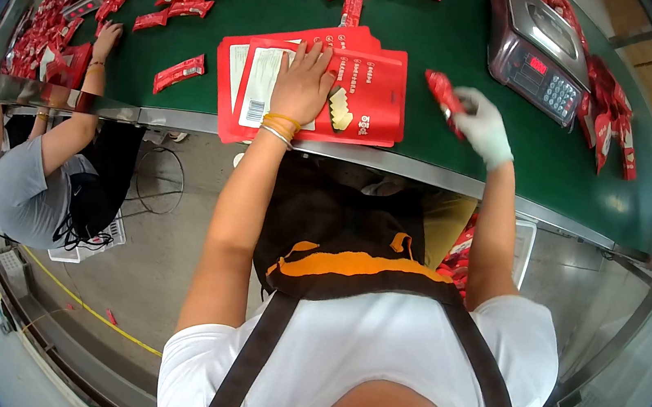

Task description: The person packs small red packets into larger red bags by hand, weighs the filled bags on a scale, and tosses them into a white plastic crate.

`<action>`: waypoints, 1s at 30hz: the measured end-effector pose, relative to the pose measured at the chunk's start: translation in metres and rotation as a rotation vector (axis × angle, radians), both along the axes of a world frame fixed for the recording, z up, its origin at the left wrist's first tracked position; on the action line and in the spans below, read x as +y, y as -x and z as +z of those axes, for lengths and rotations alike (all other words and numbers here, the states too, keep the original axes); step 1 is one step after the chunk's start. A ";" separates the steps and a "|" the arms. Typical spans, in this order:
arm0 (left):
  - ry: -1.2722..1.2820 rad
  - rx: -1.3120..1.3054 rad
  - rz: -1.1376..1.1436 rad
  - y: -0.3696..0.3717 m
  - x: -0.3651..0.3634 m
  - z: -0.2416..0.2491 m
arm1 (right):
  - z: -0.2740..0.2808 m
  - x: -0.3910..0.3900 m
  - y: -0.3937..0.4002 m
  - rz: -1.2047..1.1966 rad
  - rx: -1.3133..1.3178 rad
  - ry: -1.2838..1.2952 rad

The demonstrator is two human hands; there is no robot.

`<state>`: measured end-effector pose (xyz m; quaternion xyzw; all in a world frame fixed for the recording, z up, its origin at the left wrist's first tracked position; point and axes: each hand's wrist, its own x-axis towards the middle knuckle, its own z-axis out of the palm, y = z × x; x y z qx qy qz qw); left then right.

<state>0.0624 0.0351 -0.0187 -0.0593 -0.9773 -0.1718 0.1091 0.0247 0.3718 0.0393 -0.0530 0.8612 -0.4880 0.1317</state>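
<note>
White shirt (399, 333); left hand (301, 89) open flat on red printed pouches (387, 100); gloved right hand (484, 130) gripping red packet (441, 92); green worktop (438, 37), grey floor (161, 264).

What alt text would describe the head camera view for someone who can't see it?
A left hand rests on large red pouches on a green worktable, while the white-gloved right hand holds a small red packet. Around them are more red packets, a digital scale and a co-worker.
</note>
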 end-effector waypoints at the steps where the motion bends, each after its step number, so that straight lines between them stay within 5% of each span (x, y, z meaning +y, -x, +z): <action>1: -0.004 -0.003 -0.002 0.002 -0.001 0.001 | 0.013 -0.005 -0.019 0.056 -0.056 0.032; 4: -0.011 -0.012 -0.009 0.001 0.000 -0.002 | 0.008 -0.018 -0.024 0.284 -0.162 0.049; 6: -0.039 -0.001 -0.016 0.001 -0.001 -0.001 | 0.015 -0.053 -0.014 0.226 -0.241 0.104; 8: -0.048 0.040 0.003 0.000 -0.001 -0.002 | -0.022 -0.085 0.005 0.288 -0.288 0.484; 10: -0.013 -0.024 -0.003 0.000 -0.003 0.001 | -0.085 -0.106 0.020 0.404 0.041 0.393; 17: 0.110 0.063 0.018 -0.003 0.005 0.006 | -0.057 -0.109 0.024 0.699 0.012 -0.015; 26: 0.185 0.104 -0.009 0.006 0.011 0.014 | -0.107 -0.159 0.010 0.693 0.181 0.021; 28: 0.102 -0.283 -0.029 0.029 0.012 0.033 | -0.107 -0.152 0.009 0.657 0.190 0.040; 30: 0.123 -0.214 -0.046 0.060 0.014 0.028 | -0.107 -0.139 0.011 0.611 0.200 0.065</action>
